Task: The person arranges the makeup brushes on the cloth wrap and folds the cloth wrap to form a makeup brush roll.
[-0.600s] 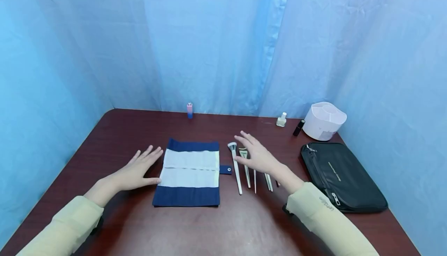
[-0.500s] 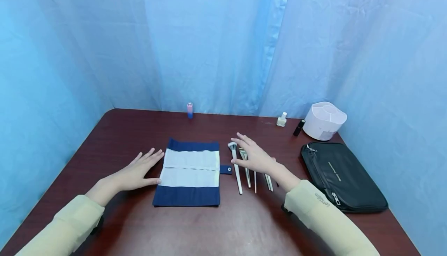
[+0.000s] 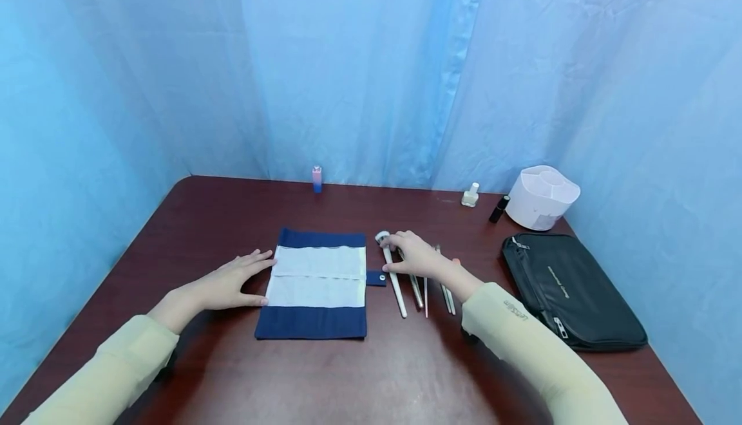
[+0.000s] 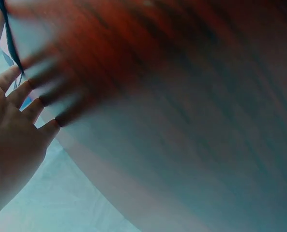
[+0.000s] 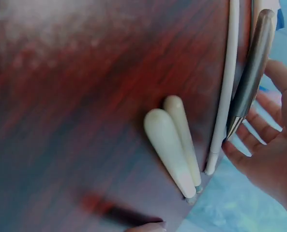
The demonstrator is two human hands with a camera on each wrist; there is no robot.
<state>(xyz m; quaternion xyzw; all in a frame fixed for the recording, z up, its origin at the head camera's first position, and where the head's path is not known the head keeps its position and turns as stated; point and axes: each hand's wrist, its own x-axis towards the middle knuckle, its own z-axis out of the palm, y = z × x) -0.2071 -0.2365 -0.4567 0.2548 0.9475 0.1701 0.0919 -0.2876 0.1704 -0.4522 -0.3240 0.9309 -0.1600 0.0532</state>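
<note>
In the head view, my left hand [image 3: 228, 283] lies with straight fingers at the left edge of a navy brush roll [image 3: 310, 322] that is spread flat, its white pockets facing up. Its palm and spread fingers show in the left wrist view. My right hand [image 3: 418, 256] is bent over the heads of the two leftmost makeup brushes, fingers curled, thumb at a handle. These are a large white brush [image 3: 396, 290] and one with a shaded handle [image 5: 252, 67], which looks tilted. The fingertips' exact contact is hidden. Beside them lie a thin brush [image 3: 426, 299] and short pale handles [image 5: 167, 150].
A black zip case [image 3: 574, 290] lies on the right. Behind it stand a white round organizer [image 3: 542, 199], a black tube [image 3: 499, 208] and a white nail polish bottle [image 3: 471, 196]. A pink-blue bottle [image 3: 317, 179] stands at the back edge of the table [image 3: 243, 209].
My right hand has lowered onto the brushes and its fingers have curled in. The two leftmost brushes have turned slightly. My left hand stays by the roll; the head view has shifted a little.
</note>
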